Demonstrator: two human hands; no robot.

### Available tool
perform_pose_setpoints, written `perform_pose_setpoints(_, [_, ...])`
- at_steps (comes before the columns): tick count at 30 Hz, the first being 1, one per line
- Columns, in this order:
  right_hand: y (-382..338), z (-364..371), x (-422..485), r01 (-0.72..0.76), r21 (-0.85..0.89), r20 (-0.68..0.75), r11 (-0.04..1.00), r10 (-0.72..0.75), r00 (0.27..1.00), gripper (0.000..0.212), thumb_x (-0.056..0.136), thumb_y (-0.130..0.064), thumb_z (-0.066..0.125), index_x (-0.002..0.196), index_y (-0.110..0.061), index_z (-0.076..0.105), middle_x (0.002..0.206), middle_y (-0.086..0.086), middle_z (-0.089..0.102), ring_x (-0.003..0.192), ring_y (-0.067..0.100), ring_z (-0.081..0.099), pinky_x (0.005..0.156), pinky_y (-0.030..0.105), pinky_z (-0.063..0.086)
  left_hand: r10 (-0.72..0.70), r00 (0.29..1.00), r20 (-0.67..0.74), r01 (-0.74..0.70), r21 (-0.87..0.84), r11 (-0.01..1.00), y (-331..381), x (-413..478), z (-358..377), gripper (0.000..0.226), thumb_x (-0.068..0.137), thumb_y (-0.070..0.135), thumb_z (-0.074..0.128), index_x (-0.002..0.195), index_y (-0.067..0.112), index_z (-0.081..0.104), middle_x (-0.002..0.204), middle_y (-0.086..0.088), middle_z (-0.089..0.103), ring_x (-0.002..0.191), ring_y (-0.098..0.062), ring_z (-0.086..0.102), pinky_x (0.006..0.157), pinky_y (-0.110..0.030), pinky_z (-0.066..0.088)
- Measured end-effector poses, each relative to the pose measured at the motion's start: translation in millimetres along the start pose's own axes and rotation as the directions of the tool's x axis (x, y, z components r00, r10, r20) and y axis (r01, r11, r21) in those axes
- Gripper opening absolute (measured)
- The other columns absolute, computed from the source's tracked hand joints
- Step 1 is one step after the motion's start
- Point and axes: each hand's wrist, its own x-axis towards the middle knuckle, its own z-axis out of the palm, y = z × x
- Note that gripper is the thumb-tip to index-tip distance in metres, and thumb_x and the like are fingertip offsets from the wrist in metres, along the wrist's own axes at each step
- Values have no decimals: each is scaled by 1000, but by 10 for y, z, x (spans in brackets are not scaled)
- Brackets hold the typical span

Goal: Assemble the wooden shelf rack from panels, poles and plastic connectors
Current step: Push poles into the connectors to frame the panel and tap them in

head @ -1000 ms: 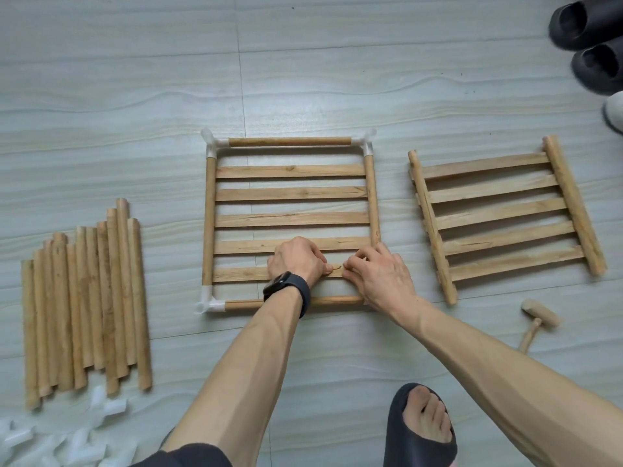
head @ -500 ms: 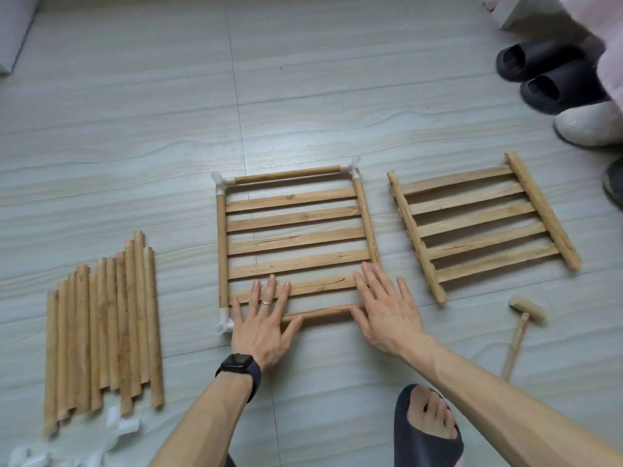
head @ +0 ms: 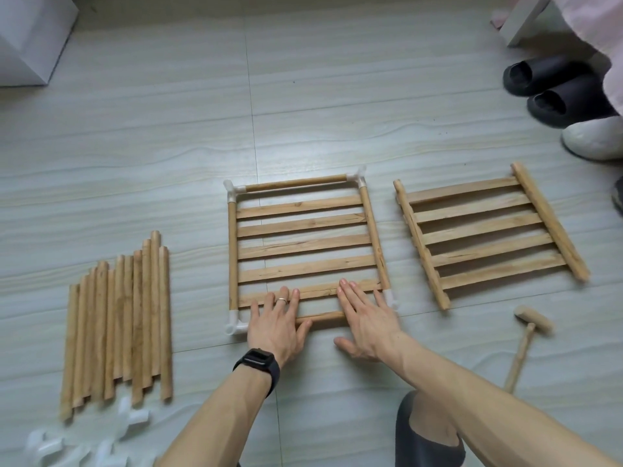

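A slatted wooden panel [head: 305,246] lies flat on the floor in the middle, framed by poles joined with white plastic connectors [head: 235,325] at its corners. My left hand [head: 278,326] lies flat with straight fingers on the near pole and near slat, a ring on one finger and a watch on the wrist. My right hand [head: 364,320] lies flat beside it on the same near edge, fingers straight. A second slatted panel [head: 485,235] lies to the right, without connectors.
Several loose wooden poles [head: 118,325] lie side by side at the left, with white connectors [head: 84,443] heaped below them. A small wooden mallet [head: 526,338] lies at the right. Dark slippers [head: 553,85] and a white shoe stand at the top right; my slippered foot [head: 428,436] is near.
Both hands went from pinching the near slat to lying flat with straight fingers on the panel's near edge. A white connector now shows at the near right corner. The camera tilted up.
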Motion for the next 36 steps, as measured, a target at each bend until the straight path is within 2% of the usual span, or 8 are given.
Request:
perform_pose_setpoints(7, [-89, -121, 26, -23, -122, 77, 992, 33, 997, 108, 95, -69, 39, 157, -4, -21, 165, 14, -27, 155, 30, -18, 125, 52, -5, 29, 992, 121, -30, 3, 1000, -30, 70, -234, 83, 97, 54, 49, 161, 22, 6, 167, -6, 14, 149, -30, 22, 120, -56, 21])
perform_pose_setpoints(12, [-279, -384, 120, -84, -181, 146, 980, 111, 983, 101, 98, -66, 38, 160, 1, -4, 169, 20, -9, 157, 36, -1, 124, 53, 12, 59, 982, 182, 0, -307, 952, -273, 76, -617, 55, 97, 45, 50, 150, 30, 43, 157, -2, 38, 136, -27, 46, 107, -43, 45])
perform_pose_setpoints(16, [-434, -497, 147, -110, -127, -6, 986, 110, 994, 77, 101, -53, 35, 158, -4, 19, 167, 22, 10, 153, 41, 12, 121, 54, 21, -230, 959, -166, 127, -474, 871, -892, -178, -643, 33, 99, 39, 45, 128, 32, 57, 128, 0, 57, 113, -24, 58, 92, -41, 51])
perform_pose_setpoints(18, [-616, -432, 122, -49, -81, -118, 996, 39, 992, 76, 101, -48, 38, 160, -7, 13, 169, 20, 2, 155, 42, 5, 123, 56, 16, -417, 892, -172, 281, -513, 811, -1277, -351, -516, 32, 99, 36, 47, 127, 25, 55, 123, -4, 58, 110, -25, 57, 88, -40, 51])
perform_pose_setpoints(21, [-1014, -288, 143, 104, -31, -153, 994, -108, 982, 83, 99, -47, 41, 162, -12, 1, 169, 16, -11, 155, 41, -11, 125, 57, 4, -607, 794, -26, 544, -416, 729, -1715, -568, -202, 40, 97, 41, 53, 127, 15, 48, 128, -11, 57, 114, -31, 56, 85, -41, 49])
perform_pose_setpoints(23, [-1240, -186, 207, 165, -35, -111, 986, -168, 980, 86, 98, -46, 41, 162, -16, -8, 168, 13, -19, 153, 42, -19, 124, 58, -2, -633, 772, 59, 613, -334, 716, -1834, -668, 13, 46, 96, 46, 56, 127, 13, 47, 130, -10, 57, 116, -30, 56, 84, -40, 47])
perform_pose_setpoints(29, [-1204, -10, 305, 138, -90, 34, 986, -136, 990, 95, 96, -41, 49, 160, -22, -19, 165, 5, -32, 151, 44, -23, 120, 66, 4, -617, 781, 98, 615, -289, 733, -1820, -731, 309, 41, 96, 45, 55, 120, 13, 46, 122, -9, 62, 108, -31, 63, 74, -36, 42])
perform_pose_setpoints(36, [-1127, -142, 286, 157, -64, 75, 985, -153, 985, 96, 91, -56, 51, 162, -22, -3, 168, -1, -23, 155, 36, -16, 121, 61, 14, -579, 811, 86, 583, -199, 788, -1846, -691, 242, 23, 94, 26, 49, 114, 15, 55, 112, -5, 68, 101, -29, 66, 72, -31, 44])
